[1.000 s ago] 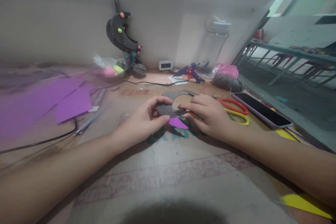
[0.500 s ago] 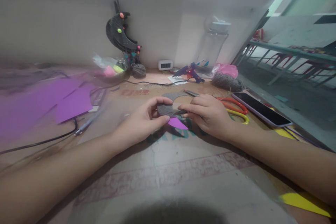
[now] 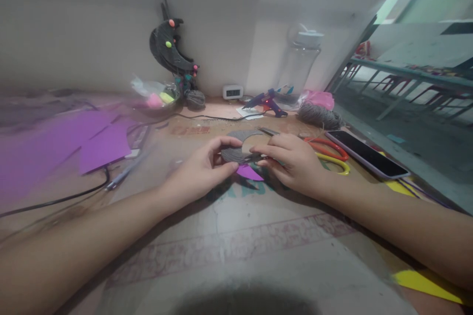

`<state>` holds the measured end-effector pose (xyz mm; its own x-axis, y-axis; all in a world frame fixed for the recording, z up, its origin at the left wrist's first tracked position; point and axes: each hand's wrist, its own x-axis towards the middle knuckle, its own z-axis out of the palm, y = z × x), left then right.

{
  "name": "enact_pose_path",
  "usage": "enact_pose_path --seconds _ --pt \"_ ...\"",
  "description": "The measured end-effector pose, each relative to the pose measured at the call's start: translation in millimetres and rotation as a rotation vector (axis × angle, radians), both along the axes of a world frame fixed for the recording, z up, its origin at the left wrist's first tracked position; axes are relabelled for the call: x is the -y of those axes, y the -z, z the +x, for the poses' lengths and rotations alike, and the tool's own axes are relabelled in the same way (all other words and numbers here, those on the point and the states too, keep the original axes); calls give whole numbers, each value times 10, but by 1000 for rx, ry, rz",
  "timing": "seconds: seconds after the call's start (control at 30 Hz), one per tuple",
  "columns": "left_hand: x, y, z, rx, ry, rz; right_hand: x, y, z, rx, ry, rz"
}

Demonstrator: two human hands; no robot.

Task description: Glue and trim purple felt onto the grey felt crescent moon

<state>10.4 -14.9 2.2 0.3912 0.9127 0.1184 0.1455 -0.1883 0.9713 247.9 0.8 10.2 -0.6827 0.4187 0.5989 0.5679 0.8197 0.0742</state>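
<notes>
My left hand [image 3: 210, 160] pinches a dark grey yarn-covered crescent [image 3: 232, 154] between thumb and fingers. At the crescent's right end, my right hand [image 3: 290, 157] has its fingers closed on the same piece; the fingertips partly hide that end. Just below it a purple paper piece [image 3: 250, 173] shows, and whether it is joined to the crescent I cannot tell. Behind my hands lies a flat grey crescent [image 3: 244, 135] on the table. Scissors with orange and yellow handles [image 3: 334, 150] rest beside my right hand, their blades partly covered.
A glue gun [image 3: 268, 102] with a lit red light, grey yarn [image 3: 320, 115], a small clock [image 3: 232, 92] and a clear bottle [image 3: 300, 66] stand at the back. A phone [image 3: 367, 153] lies right, purple sheets [image 3: 103, 142] left. A decorated dark crescent [image 3: 162, 47] is by the wall.
My right fingers have shifted very slightly at the crescent's right end. Otherwise both hands keep their hold and place.
</notes>
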Motion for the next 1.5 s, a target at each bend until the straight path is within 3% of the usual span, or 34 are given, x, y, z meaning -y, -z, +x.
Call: enact_pose_path --seconds 0.4,0.93,1.2,1.5 --pt "30 -13 21 11 33 -13 13 -13 -34 35 -2 60" --pt "27 -17 10 28 40 -47 -24 -1 -30 24 -4 19" --pt "0 4 3 62 37 -41 -4 -8 -14 -97 1 -113" --pt "8 4 1 63 48 -47 -15 -4 -7 -33 -14 -60"
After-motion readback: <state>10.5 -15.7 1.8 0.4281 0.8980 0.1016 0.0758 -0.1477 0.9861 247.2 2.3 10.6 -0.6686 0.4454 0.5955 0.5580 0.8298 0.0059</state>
